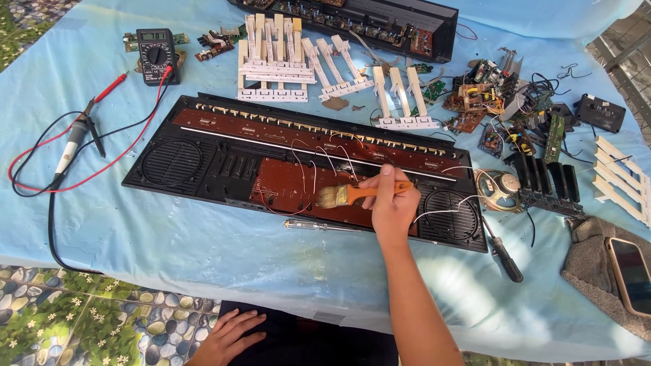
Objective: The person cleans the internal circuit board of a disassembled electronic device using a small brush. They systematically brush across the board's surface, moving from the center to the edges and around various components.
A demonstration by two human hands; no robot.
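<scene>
An opened black keyboard casing (pixel 203 159) lies across a table covered with light blue cloth, its brown circuit boards (pixel 291 179) and white wires exposed. My right hand (pixel 390 203) grips a paintbrush (pixel 352 194) with an orange handle; its pale bristles rest on the lower brown board near the middle. My left hand (pixel 227 335) lies flat on my dark lap below the table edge, fingers spread, holding nothing. A clear-handled screwdriver (pixel 319 226) lies on the casing's front edge just below the brush.
A multimeter (pixel 156 54) with red and black probes and a soldering iron (pixel 71 152) sit at the left. White key sets (pixel 285 57) lie behind; loose boards, a speaker (pixel 498 186), black keys and a black-handled screwdriver (pixel 505 254) at the right. A phone (pixel 630 274) rests on grey cloth.
</scene>
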